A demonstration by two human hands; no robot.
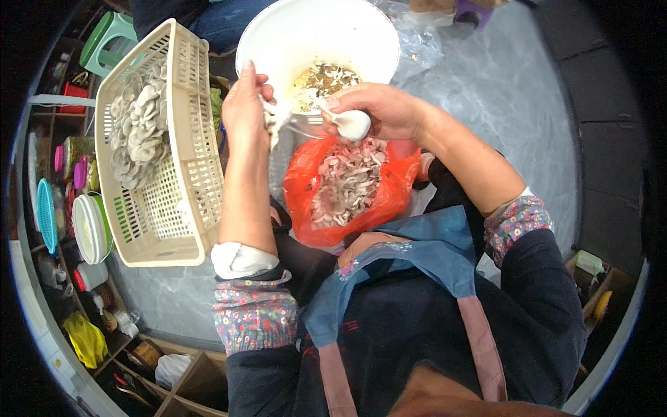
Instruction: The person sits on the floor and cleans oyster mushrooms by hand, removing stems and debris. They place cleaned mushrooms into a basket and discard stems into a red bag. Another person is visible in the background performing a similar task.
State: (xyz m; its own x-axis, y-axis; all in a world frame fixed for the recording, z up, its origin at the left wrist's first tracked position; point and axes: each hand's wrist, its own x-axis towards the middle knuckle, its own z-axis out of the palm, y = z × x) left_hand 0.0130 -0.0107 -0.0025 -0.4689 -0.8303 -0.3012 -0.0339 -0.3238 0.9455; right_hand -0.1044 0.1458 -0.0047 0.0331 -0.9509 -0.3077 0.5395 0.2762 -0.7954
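My left hand (pixel 249 104) holds a small clump of pale mushrooms (pixel 275 119) near the rim of a white basin (pixel 318 26). Scraps of mushroom and brown bits (pixel 325 81) lie at the bottom of that basin. In my right hand (pixel 365 107) is a single oyster mushroom (pixel 353 125), its cap towards me and its stem at my fingers. Below both hands stands an open red plastic bag (pixel 299 219), holding many torn mushroom pieces (pixel 349 182). A cream plastic crate (pixel 195 135) on the left contains a heap of whole oyster mushrooms (pixel 140 125).
A green plastic stool (pixel 112 44) stands behind the crate. Shelves with a white bucket (pixel 89 229), a blue basket (pixel 46 216) and jars line the left. Clear plastic (pixel 417 44) lies right of the basin on the grey floor (pixel 500 104). Someone's clothed legs (pixel 224 23) show beyond the basin.
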